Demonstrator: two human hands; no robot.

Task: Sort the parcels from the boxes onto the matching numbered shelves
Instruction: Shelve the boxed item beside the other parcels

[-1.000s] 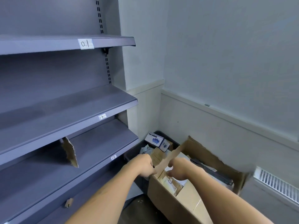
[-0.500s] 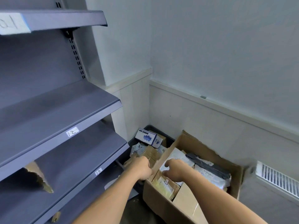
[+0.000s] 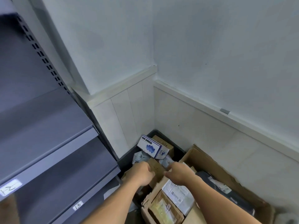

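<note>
left hand [image 3: 142,173] has its fingers curled against the near-left side of a small brown parcel [image 3: 156,167] — whether it truly grips, i cannot tell. right hand [image 3: 179,172] is loosely open, thumb out, just right of the parcel. so the parcel lies between the 2 hands, slightly ahead, in the black bin [image 3: 125,159], below the blue-printed box [image 3: 151,147] — the shelves [image 3: 48,159] stand well to the left.

Torn cardboard box [image 3: 208,159] is sitting open in the corner, parcels [image 3: 178,194] lying jumbled inside. White-blue carton [image 3: 151,147] is leaning tilted atop the dark bin [image 3: 125,157], beside the grey numbered shelves [image 3: 48,152].
</note>
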